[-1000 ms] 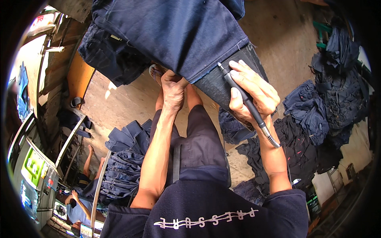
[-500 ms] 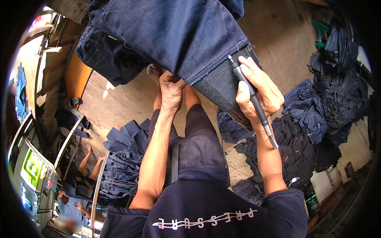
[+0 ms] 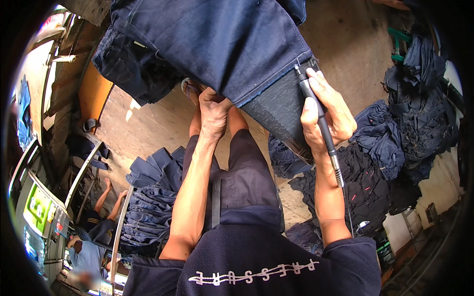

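The dark blue denim trouser leg (image 3: 217,44) is gripped at its hem by the left hand (image 3: 213,111). A slim black pen-shaped rotary tool (image 3: 318,123) is clamped in the right hand (image 3: 328,116); its tip is best kept steady on taut cloth.

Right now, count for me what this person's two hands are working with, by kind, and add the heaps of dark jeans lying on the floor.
Dark blue jeans leg gripped at its hem by the left hand: 1
Pen-shaped rotary tool in the right hand: 1
Board inside the leg: 1
Heaps of dark jeans, one at left and one at right: 2
Total: 5
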